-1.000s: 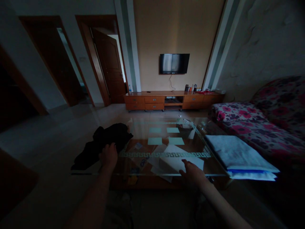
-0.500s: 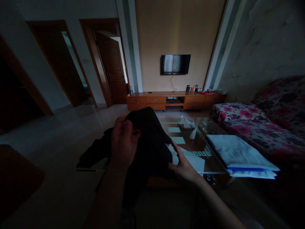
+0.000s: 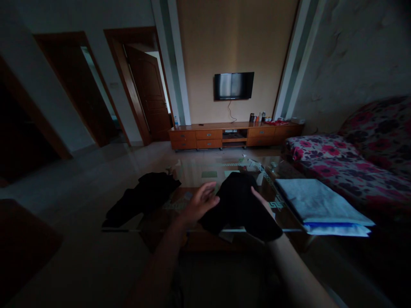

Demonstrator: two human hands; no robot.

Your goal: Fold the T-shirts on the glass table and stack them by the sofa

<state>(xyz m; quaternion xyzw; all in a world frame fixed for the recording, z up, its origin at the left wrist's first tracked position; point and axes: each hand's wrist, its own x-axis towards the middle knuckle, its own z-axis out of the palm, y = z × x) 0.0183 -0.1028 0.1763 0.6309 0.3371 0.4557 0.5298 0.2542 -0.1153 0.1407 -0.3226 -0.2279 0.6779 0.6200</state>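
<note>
A black garment (image 3: 239, 201) is held up over the near side of the glass coffee table (image 3: 192, 169); its exact kind is too dark to tell. My right hand (image 3: 261, 201) grips it from the right, with most of the fingers hidden by the cloth, which drapes down over my wrist. At the garment's left edge, my left hand (image 3: 202, 203) has its fingers apart and slightly curled, holding nothing visible. A second black cloth piece (image 3: 144, 194) lies crumpled on the left part of the table.
Folded pale cloths (image 3: 321, 205) with a blue layer lie at the table's right end. A flowered sofa (image 3: 346, 160) stands on the right. Beyond are a low wooden TV cabinet (image 3: 208, 136) with bottles and a wall television (image 3: 233, 86).
The black garment in my hands has moved right and lower, away from the crumpled black cloth. My left hand has loosened from its grip, and the cloth now covers much of my right hand.
</note>
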